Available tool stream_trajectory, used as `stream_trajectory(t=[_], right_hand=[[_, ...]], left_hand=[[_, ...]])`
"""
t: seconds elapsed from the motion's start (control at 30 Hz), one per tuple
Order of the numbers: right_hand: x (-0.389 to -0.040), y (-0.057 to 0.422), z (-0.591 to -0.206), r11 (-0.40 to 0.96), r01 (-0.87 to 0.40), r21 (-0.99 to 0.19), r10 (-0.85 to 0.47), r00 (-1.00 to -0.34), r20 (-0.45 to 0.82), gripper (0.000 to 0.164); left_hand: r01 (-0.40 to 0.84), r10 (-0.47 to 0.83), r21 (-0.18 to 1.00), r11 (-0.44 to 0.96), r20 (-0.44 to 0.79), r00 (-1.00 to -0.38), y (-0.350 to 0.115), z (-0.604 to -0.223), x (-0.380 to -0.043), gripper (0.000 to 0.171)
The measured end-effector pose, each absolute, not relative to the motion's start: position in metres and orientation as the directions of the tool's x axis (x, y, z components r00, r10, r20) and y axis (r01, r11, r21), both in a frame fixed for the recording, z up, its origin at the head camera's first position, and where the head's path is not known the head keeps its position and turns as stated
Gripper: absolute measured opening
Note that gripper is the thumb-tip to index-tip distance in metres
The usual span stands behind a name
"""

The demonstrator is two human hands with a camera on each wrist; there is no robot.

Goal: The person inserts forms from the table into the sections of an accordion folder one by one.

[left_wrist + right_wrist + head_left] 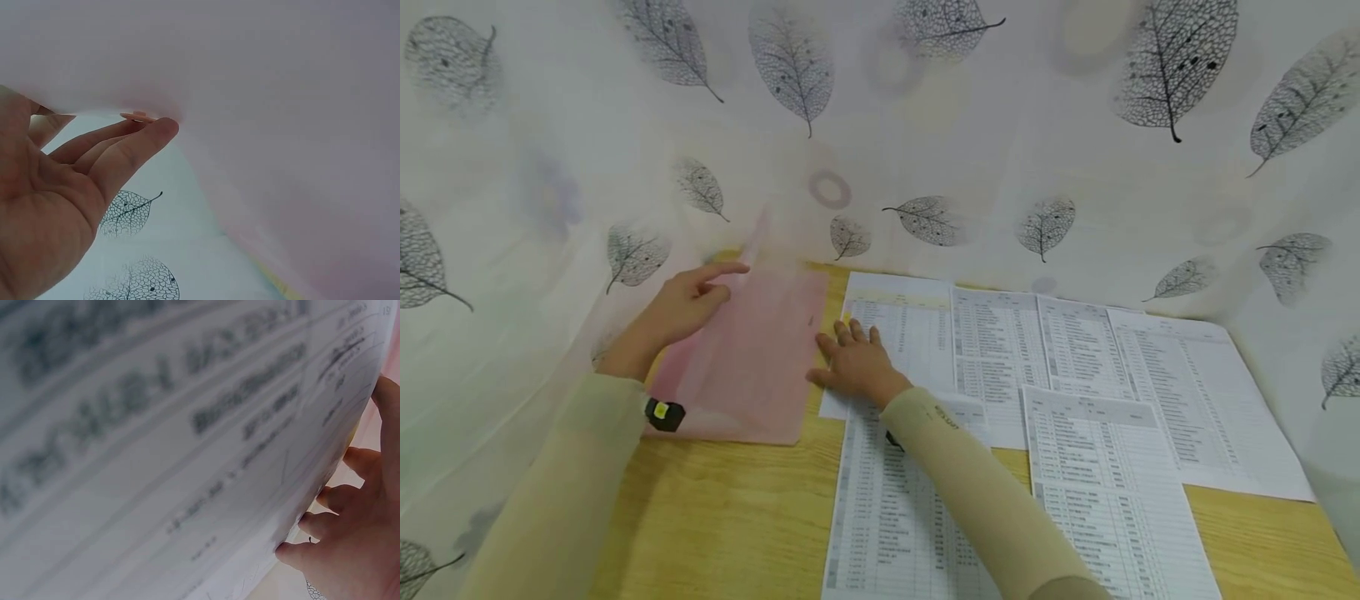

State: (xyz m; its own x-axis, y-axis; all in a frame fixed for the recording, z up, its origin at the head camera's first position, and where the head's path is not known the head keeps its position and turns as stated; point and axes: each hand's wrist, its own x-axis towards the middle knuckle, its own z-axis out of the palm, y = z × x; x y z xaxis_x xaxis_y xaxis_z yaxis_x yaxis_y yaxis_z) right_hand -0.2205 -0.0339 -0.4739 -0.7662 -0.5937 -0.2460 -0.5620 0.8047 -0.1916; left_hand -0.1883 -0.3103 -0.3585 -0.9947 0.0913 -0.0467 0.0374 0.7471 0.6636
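On the left of the wooden table lies a pink translucent folder, its thin top sheet lifted at the left. My left hand is at that raised part, index finger stretched out and thumb tip apart from it. In the left wrist view, the fingers touch the edge of the pale sheet beside a small orange piece. My right hand lies with fingers spread over the left edge of a printed sheet, thumb towards the folder. Some fingertips show past the paper's edge in the right wrist view.
Several printed sheets overlap across the table's middle and right, including one near the front. Bare wood shows in front of the folder. A white curtain with leaf prints hangs along the back and sides.
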Motion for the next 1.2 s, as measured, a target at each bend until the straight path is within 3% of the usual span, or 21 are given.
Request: stream_trajectory(t=[0.37, 0.77, 1.03, 1.2], right_hand=[[-0.219, -0.034, -0.467, 0.817, -0.537, -0.213, -0.576, -0.78, -0.244, 0.082], [-0.221, -0.027, -0.453, 0.799, -0.555, -0.232, -0.596, -0.781, -0.185, 0.079], [-0.221, 0.007, -0.444, 0.722, -0.499, -0.479, -0.606, -0.791, -0.089, 0.079], [-0.217, 0.036, -0.428, 0.692, -0.41, -0.594, -0.572, -0.814, -0.105, 0.08]], left_hand=[[0.1, 0.098, 0.655, 0.749, 0.04, -0.994, -0.299, -0.361, -0.191, 0.042], [0.085, 0.103, 0.671, 0.737, 0.012, -0.995, -0.297, -0.36, -0.19, 0.043], [0.065, 0.09, 0.661, 0.748, -0.004, -0.996, -0.297, -0.362, -0.187, 0.043], [0.055, 0.083, 0.663, 0.746, -0.012, -0.996, -0.299, -0.365, -0.188, 0.043]])
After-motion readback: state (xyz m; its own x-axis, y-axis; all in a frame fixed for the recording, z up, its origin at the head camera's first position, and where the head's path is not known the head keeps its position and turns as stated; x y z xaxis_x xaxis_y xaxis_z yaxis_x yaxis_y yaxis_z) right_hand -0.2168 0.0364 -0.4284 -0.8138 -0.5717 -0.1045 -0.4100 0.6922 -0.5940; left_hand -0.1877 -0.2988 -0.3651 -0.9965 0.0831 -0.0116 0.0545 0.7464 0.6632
